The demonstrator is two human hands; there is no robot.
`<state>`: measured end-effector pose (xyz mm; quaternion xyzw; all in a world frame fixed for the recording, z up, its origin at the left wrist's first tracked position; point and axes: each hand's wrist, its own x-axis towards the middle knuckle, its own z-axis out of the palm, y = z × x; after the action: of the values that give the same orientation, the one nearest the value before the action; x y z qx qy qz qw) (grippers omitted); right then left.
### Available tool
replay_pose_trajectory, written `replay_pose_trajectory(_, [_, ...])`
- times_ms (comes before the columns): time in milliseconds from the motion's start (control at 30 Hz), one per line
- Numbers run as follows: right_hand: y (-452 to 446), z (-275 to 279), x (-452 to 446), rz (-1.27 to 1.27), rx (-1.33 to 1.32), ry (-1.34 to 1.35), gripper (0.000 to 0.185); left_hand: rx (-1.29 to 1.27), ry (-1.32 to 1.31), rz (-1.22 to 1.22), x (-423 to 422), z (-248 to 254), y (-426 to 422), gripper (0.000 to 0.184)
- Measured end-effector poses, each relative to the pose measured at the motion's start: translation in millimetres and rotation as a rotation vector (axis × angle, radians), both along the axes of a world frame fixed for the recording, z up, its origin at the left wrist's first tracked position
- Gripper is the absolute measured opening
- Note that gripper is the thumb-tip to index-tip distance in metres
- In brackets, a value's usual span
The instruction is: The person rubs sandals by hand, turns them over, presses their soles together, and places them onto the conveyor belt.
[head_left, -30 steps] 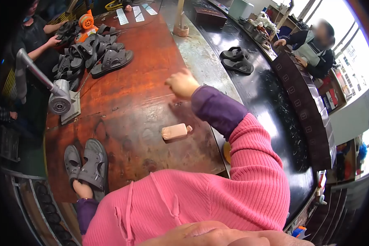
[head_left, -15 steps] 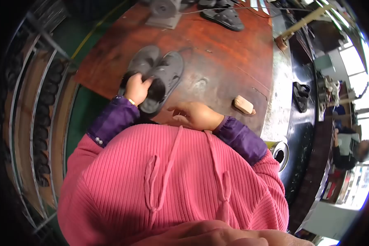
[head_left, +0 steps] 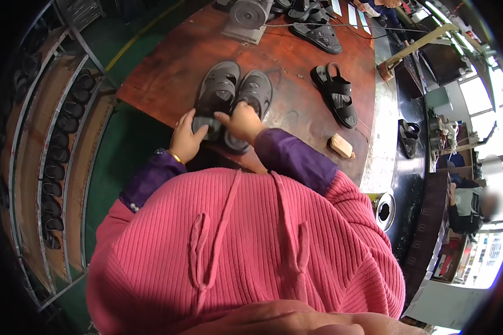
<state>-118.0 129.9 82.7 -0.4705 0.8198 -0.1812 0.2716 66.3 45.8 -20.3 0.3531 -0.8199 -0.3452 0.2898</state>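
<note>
Side by side near the table edge lie two dark grey sandals, the left sandal (head_left: 219,85) and the right sandal (head_left: 257,89). My left hand (head_left: 187,137) grips the left sandal at its heel, thumb on the inside and fingers along the outer edge. Over the right sandal's rear half is my right hand (head_left: 243,121), its fingers closed on it and its thumb pointing toward the left sandal. The right hand's fingertips are partly hidden. Farther right on the table rests a single black sandal (head_left: 338,95), with a tan wrapped block (head_left: 342,146) below it.
A metal-armed device (head_left: 248,14) and more sandals (head_left: 316,36) stand at the table's far side. Racks of footwear (head_left: 58,167) are at left. An open can (head_left: 383,212) sits by my right elbow. Another person (head_left: 466,204) is at far right.
My right hand has moved up and left from near my chest onto the right sandal. My left hand has shifted to the left sandal's heel. A black sandal now lies on the table at right.
</note>
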Motion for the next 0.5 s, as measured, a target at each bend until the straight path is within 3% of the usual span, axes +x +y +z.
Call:
replay_pose_trajectory(133, [-3.1,-21.6,-31.4,-0.018,0.118,0.194,0.048,0.288,0.146,-0.143,6.4,6.6,34.9,0.06])
replay_pose_trajectory(300, [37.2,-35.0,-31.4,-0.112,-0.246,0.287,0.035,0.888,0.376,-0.122,10.6,15.1,33.4,0.044])
replay_pose_trajectory(400, [57.2,-47.0,-39.1,0.031,-0.474,0.35,0.028,1.277,0.648,-0.046,0.2,34.7,27.3,0.048])
replay_pose_trajectory(500, [68.0,-21.5,-36.7,0.146,-0.811,0.291,0.026,1.346,1.058,-0.369,-26.2,63.1,37.6,0.05])
